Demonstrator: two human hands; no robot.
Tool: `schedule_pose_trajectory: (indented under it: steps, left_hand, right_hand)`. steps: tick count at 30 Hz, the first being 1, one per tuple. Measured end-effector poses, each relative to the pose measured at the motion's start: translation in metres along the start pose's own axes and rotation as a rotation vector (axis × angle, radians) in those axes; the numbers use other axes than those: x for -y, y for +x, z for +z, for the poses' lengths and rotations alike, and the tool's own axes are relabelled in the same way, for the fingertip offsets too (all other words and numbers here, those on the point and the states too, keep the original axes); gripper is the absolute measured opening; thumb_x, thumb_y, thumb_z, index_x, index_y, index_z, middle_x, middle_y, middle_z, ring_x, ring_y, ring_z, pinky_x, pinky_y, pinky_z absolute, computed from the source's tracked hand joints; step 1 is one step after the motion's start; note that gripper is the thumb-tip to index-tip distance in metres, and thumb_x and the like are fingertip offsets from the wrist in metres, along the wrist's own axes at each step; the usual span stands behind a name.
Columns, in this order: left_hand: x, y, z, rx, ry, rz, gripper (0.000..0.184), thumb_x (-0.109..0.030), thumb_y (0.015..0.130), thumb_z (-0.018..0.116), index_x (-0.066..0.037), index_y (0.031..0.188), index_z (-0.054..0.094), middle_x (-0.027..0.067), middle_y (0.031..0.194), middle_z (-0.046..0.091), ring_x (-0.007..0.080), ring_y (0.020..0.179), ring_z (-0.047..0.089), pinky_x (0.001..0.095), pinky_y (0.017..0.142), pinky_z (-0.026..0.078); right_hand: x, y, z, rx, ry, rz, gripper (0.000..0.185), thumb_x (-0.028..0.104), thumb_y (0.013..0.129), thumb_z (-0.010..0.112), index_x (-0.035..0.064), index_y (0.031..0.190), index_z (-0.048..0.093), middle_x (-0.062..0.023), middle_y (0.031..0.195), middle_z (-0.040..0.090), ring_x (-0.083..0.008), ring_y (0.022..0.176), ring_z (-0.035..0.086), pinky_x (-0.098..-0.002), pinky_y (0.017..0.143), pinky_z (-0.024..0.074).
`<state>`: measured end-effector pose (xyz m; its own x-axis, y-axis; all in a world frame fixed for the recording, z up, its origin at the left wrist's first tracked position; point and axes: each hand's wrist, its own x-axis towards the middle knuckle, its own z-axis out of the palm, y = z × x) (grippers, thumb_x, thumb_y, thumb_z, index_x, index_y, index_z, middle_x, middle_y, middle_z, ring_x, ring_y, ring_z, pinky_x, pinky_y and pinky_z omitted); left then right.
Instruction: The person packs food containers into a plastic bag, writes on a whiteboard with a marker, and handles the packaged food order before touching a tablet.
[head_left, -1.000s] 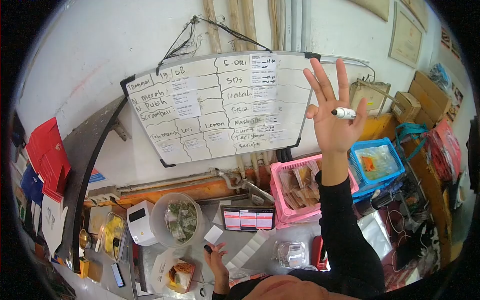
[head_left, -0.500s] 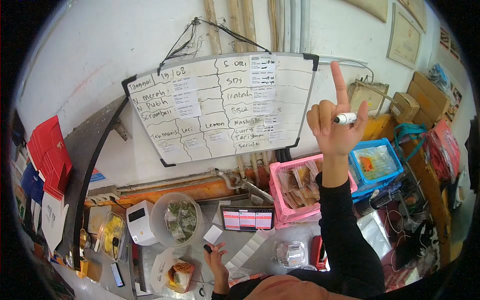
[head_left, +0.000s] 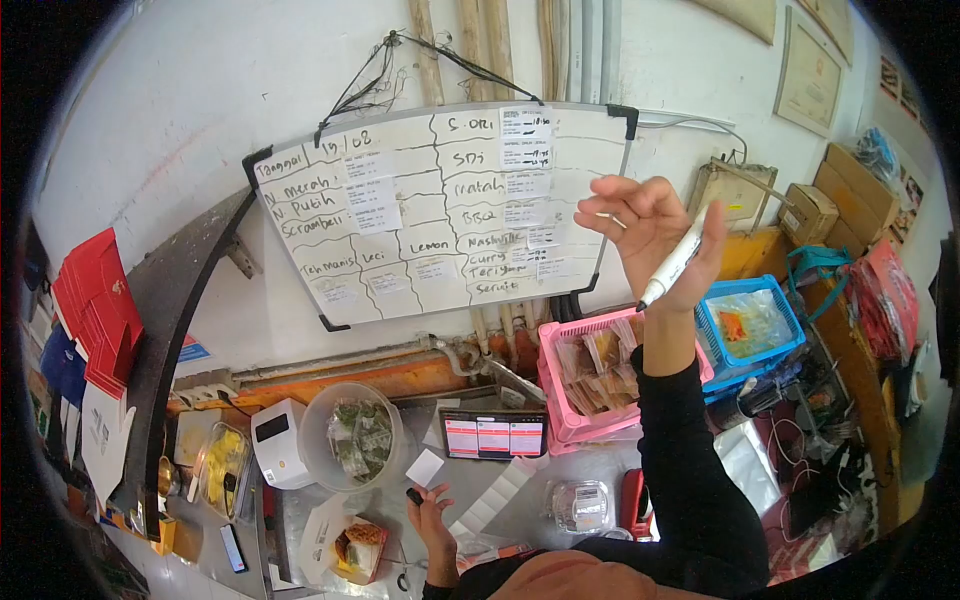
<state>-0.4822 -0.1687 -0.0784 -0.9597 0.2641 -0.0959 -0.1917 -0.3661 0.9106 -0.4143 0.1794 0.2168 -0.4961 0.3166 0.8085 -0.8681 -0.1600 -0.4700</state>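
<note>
My right hand [head_left: 655, 240] is raised in front of the right edge of a whiteboard [head_left: 580, 215], its fingers curled. A white marker [head_left: 675, 262] lies across the palm, held by the thumb, its dark tip uncapped and pointing down. Handwriting and stuck paper labels cover much of the board. Low in the view, my left hand [head_left: 432, 522] holds a small black cap [head_left: 414, 496] between its fingers. Near that hand lie a white card [head_left: 425, 468] and an open box of food [head_left: 358, 552].
Behind the table are a clear tub of green packets [head_left: 312, 450], a white printer [head_left: 283, 458] and a tablet [head_left: 495, 437]. Pink [head_left: 560, 415] and blue [head_left: 755, 367] baskets stand at the right. A clear container [head_left: 583, 507] and a strip of labels [head_left: 493, 503] lie in front.
My right hand has gone from a raised index finger to curled fingers, and the marker has swung so its tip points down. The left hand has hardly moved.
</note>
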Motion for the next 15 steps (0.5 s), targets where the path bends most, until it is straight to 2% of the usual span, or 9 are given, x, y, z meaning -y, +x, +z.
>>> schedule_pose_trajectory:
  steps: [3,5,8,11,14,15]
  left_hand:
    - [0.001,0.0,-0.001,-0.002,0.011,-0.006,0.013,-0.016,0.089,0.053,-0.007,0.094,0.045,0.004,0.093,0.049,0.0254,0.095,0.061,0.031,0.064,0.048]
    - [0.0,0.001,-0.001,0.005,0.019,-0.004,0.013,-0.016,0.089,0.053,-0.007,0.094,0.045,0.0041,0.093,0.049,0.0254,0.095,0.061,0.0311,0.064,0.048]
    - [0.0,0.001,0.0,0.012,0.023,0.003,0.012,-0.015,0.088,0.052,-0.007,0.094,0.045,0.0045,0.093,0.048,0.0255,0.095,0.06,0.0312,0.064,0.048]
    - [0.0,0.002,0.0,0.025,0.0,0.008,0.014,-0.008,0.081,0.049,-0.007,0.094,0.044,0.0053,0.093,0.047,0.026,0.096,0.06,0.0319,0.065,0.049]
    - [0.005,0.004,-0.006,0.067,-0.016,0.03,0.025,-0.002,0.07,0.043,-0.007,0.095,0.043,0.0061,0.092,0.045,0.027,0.097,0.06,0.0325,0.066,0.05]
    - [0.005,0.004,-0.005,0.06,0.007,0.023,0.029,-0.001,0.067,0.042,-0.007,0.095,0.042,0.0064,0.092,0.045,0.0274,0.097,0.06,0.0326,0.066,0.05]
  right_hand:
    - [0.0,0.001,0.012,-0.072,-0.125,0.017,0.065,0.049,0.081,0.039,-0.0015,0.121,0.043,-0.0307,0.122,0.049,-0.0394,0.111,0.052,-0.0487,0.096,0.04]
    - [-0.001,0.001,0.012,-0.073,-0.201,0.045,0.069,0.041,0.076,0.044,0.0002,0.13,0.036,-0.0305,0.126,0.047,-0.0398,0.114,0.05,-0.0482,0.096,0.0403]
    - [-0.002,0.0,0.015,-0.109,-0.168,0.072,0.066,0.036,0.072,0.045,-0.0008,0.126,0.04,-0.0277,0.12,0.051,-0.0357,0.112,0.051,-0.0478,0.095,0.0414]
    - [-0.009,-0.002,0.003,-0.088,-0.158,0.029,0.056,0.043,0.082,0.041,-0.0019,0.115,0.05,-0.0213,0.103,0.057,-0.0289,0.098,0.057,-0.0419,0.085,0.0462]
    - [-0.019,0.008,-0.039,0.203,-0.094,0.082,0.064,0.054,0.091,0.029,-0.0019,0.098,0.059,-0.012,0.082,0.059,-0.0196,0.078,0.059,-0.0324,0.07,0.0479]
    - [-0.027,0.008,-0.039,-0.019,-0.431,-0.031,0.066,0.054,0.095,0.028,-0.001,0.087,0.064,-0.006,0.069,0.059,-0.0136,0.062,0.057,-0.0256,0.059,0.0447]
